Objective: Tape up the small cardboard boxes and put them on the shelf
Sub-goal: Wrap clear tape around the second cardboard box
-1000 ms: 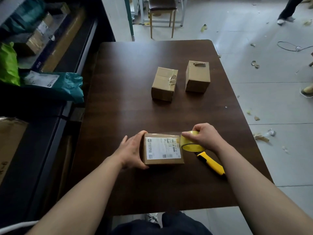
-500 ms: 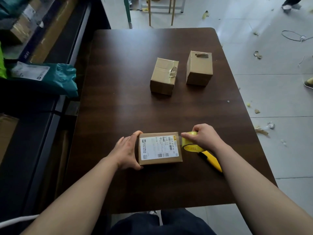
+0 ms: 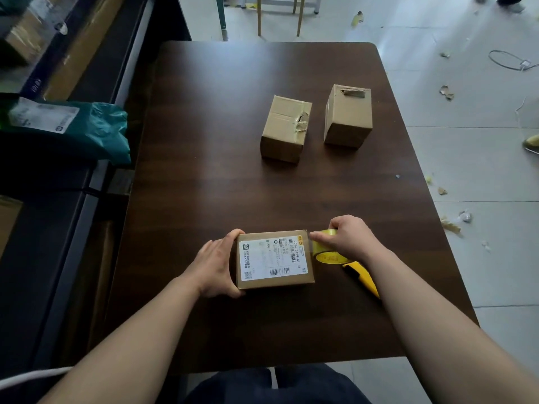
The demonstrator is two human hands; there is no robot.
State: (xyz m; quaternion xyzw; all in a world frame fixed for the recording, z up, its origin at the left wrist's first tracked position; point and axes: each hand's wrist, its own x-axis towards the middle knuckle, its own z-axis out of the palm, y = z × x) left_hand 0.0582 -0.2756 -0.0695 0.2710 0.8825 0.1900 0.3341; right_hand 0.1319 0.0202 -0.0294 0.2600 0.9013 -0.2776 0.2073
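Observation:
A small cardboard box point(image 3: 274, 259) with a white shipping label on top lies near the front of the dark wooden table point(image 3: 221, 185). My left hand point(image 3: 214, 265) grips its left end, fingers curled over the far edge and thumb at the near edge. My right hand point(image 3: 348, 239) holds a yellow tape roll point(image 3: 329, 255) against the box's right end, and a short strip of clear tape runs from the roll to the box's top corner. Two more small boxes stand farther back: one torn on top point(image 3: 284, 129), one taller point(image 3: 348, 116).
A yellow utility knife point(image 3: 363, 278) lies on the table under my right forearm. Left of the table runs a dark shelf point(image 3: 73, 83) holding a teal mailer bag point(image 3: 73, 126) and cardboard parcels. Paper scraps litter the tiled floor on the right; chair legs stand beyond the table.
The view has tilted a little further down. My hands stay on the box and the tape roll, with the roll still pressed to the box's right end.

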